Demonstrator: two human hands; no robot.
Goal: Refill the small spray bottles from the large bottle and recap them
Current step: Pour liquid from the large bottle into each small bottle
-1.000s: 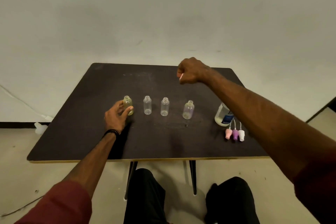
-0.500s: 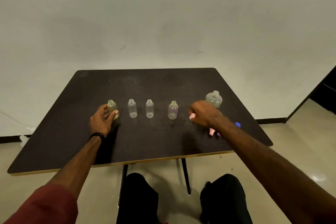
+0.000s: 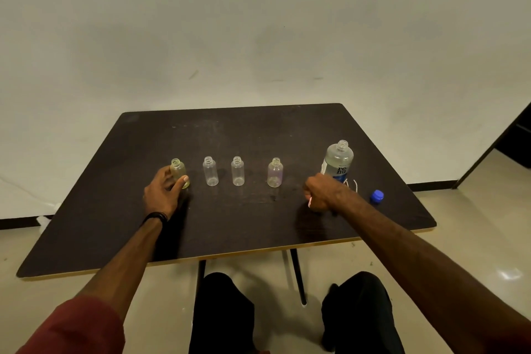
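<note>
I see four small bottles standing upright in a row on the dark counter [image 3: 247, 135], all uncapped. My left hand [image 3: 163, 194] grips the leftmost one, the yellow bottle [image 3: 178, 171]: thumb across its front, fingers [image 3: 161, 178] curled behind it. Just right of those fingers stand two clear bottles, the first [image 3: 210, 171] and the second [image 3: 238, 171], apart from each other. Further right, between my two hands, is the purple bottle [image 3: 275, 172], faintly tinted, touching neither hand.

My right hand [image 3: 323, 192] rests low on the counter as a fist, fingers curled tight. A sliver of pink [image 3: 309, 202] shows at its near edge, so it holds a pink spray cap; most of the cap is hidden inside the fist. Behind this hand, just beyond the knuckles, stands the large bottle [image 3: 339, 161], upright, uncapped, with a blue and white label. White dip tubes [image 3: 355, 184] curve out between the hand and that bottle; the caps they belong to are hidden by the hand. To the right of the fist, apart from it, lies a blue cap [image 3: 377, 196] on the counter.

A black band [image 3: 155, 217] sits on my left wrist.
</note>
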